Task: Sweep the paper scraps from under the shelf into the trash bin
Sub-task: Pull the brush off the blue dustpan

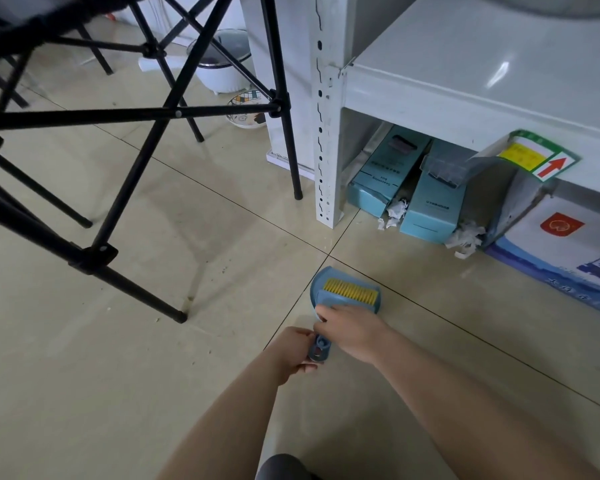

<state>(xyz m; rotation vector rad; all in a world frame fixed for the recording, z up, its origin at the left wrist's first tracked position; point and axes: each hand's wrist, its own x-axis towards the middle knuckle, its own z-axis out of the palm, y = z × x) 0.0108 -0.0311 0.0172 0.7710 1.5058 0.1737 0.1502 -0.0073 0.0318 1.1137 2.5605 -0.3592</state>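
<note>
**Desk:** Where are we?

**Photographer:** On a pale tiled floor [118,358] crossed by dark grout lines, in front of a white metal shelf [324,133]. The black legs of a folding chair [146,133] stand at left. Behind them are a white lidded appliance [222,74] and a patterned bowl [245,109].

**Desk:** And the paper scraps?

**Photographer:** Two crumpled white clumps lie at the shelf's lower edge. One clump [395,211] is wedged between two light-blue boxes [385,168] just right of the shelf post. The other clump [465,239] lies on the far side of the second box [433,206], against an opened grey carton with a red-arrow sticker [541,157].

**Desk:** What are the hands doing?

**Photographer:** A blue dustpan [317,289] lies on the floor near the scraps but apart from them. A brush [350,291] with yellow bristles is nested in it. The left hand [291,355] curls around the looped end of the dustpan's handle. The right hand [352,332] rests over the brush just behind the bristles, fingers bent around it. Both forearms are bare.
</note>
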